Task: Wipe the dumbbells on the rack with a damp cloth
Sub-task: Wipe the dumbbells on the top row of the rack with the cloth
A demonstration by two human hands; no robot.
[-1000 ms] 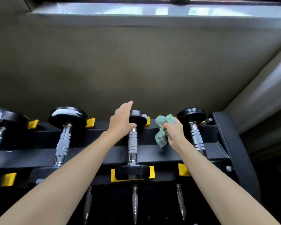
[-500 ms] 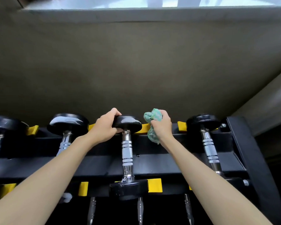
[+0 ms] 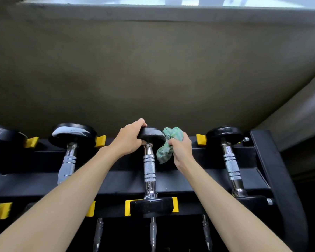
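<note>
Green cloth (image 3: 168, 145), bunched in the right hand (image 3: 181, 149), now touches the right edge of the far head (image 3: 151, 134) of the middle dumbbell (image 3: 149, 168). A second ago it hung apart from that head, beside the handle.

Left hand (image 3: 128, 140): a second ago flat and reaching over the head, it has since curled round the head's left rim and grips it.

Right hand: fingers clenched round the cloth, with a loose tail hanging below the fist.

The dumbbell lies in its yellow cradles (image 3: 175, 206) on the top tier of the rack (image 3: 124, 184). Its handle runs toward the viewer and its near head sits at the front rail.

Interpretation: the head is braced and the cloth is in contact, so wiping of this head is judged to be starting. The handle and near head probably remain to be done.

The left neighbour (image 3: 69, 160) and right neighbour (image 3: 229, 166) rest untouched on the same tier. Whether either has been wiped cannot be told.
</note>
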